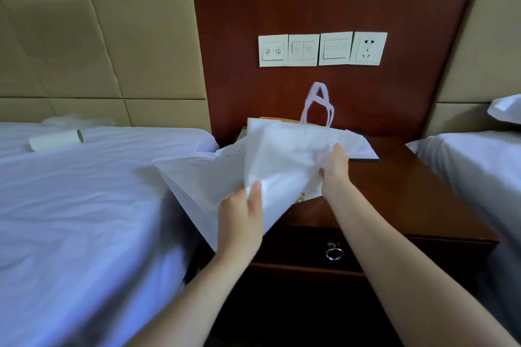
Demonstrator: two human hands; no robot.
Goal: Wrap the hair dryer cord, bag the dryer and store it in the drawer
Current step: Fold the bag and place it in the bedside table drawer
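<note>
Bag (282, 155) is held above the nightstand (408, 191), left hand (239, 220) pinching its near edge, right hand (335, 169) gripping its far side, with the nightstand's shut drawer (296, 245) below both.

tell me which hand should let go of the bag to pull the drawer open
Probably the right hand: the drawer's ring pull sits straight below it, beside that forearm. The left hand grips the white bag nearer the bed, farther from the pull, and could hold it alone.
</note>
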